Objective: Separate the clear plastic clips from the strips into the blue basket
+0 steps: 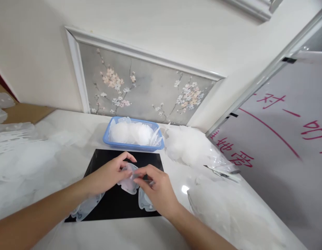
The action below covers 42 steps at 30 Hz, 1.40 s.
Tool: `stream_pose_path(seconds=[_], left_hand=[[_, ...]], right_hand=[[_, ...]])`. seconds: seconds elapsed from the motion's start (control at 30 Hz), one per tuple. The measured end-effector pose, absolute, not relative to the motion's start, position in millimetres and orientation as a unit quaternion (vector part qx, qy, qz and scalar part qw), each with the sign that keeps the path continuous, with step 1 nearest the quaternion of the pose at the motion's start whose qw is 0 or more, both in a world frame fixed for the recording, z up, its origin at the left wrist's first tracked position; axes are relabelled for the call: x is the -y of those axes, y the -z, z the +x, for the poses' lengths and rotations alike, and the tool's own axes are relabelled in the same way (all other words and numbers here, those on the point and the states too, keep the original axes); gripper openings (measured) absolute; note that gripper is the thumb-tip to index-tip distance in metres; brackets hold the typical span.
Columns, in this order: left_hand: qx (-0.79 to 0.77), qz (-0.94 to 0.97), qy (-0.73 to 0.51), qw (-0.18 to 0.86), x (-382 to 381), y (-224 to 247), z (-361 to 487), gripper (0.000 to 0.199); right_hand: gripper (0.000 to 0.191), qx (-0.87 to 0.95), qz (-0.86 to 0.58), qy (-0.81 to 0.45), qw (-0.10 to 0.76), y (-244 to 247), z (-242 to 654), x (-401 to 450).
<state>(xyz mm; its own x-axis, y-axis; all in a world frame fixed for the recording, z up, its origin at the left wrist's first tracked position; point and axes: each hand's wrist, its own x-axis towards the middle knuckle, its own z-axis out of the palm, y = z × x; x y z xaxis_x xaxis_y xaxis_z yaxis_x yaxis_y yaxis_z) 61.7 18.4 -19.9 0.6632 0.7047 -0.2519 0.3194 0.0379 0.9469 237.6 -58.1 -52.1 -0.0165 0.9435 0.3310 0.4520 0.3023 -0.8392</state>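
Over a black mat (119, 205), my left hand (117, 170) curls its thumb and fingers at the left edge of a translucent plastic piece (129, 184) with notched edges. My right hand (157, 184) pinches a thin translucent bit (134, 172) between thumb and index finger, above that piece. Its exact shape is mostly covered by the fingertips. Partly under my right hand lies a second plastic piece (144, 201). More such pieces (85, 208) rest at the mat's left edge, partly hidden by my left forearm.
Behind the mat stands a blue basket (132, 147) filled with white, rounded pieces (129, 132). White, translucent heaps lie left (25, 156) and right (236, 205); a clear bag (192, 146) of white pieces sits at the back right. A whiteboard (288, 166) borders the right.
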Motion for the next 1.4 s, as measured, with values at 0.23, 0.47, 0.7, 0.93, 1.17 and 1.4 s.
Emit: stream_pose_path(seconds=[0.23,0.47,0.7,0.93,1.17,1.4], left_hand=[[-0.404,0.623,-0.209,0.637,-4.4,20.3,71.9,0.039],[-0.424,0.687,-0.233,0.542,11.9,25.5,78.1,0.029],[-0.414,0.684,-0.238,0.551,11.4,25.3,77.0,0.03],[-0.433,0.684,-0.234,0.538,14.3,27.3,79.1,0.028],[-0.435,0.68,-0.229,0.544,13.3,25.4,80.3,0.025],[-0.427,0.662,-0.229,0.571,11.8,23.6,77.9,0.026]], right_hand=[[0.004,0.624,-0.532,-0.29,0.493,64.2,237.3,67.7],[0.011,0.568,-0.526,-0.35,0.528,58.5,234.3,69.6],[0.009,0.573,-0.511,-0.369,0.524,56.3,243.3,67.8],[0.006,0.548,-0.546,-0.374,0.512,53.1,236.7,70.4],[0.002,0.573,-0.531,-0.361,0.509,55.4,237.1,69.5],[0.005,0.582,-0.527,-0.348,0.512,55.5,237.8,70.6]])
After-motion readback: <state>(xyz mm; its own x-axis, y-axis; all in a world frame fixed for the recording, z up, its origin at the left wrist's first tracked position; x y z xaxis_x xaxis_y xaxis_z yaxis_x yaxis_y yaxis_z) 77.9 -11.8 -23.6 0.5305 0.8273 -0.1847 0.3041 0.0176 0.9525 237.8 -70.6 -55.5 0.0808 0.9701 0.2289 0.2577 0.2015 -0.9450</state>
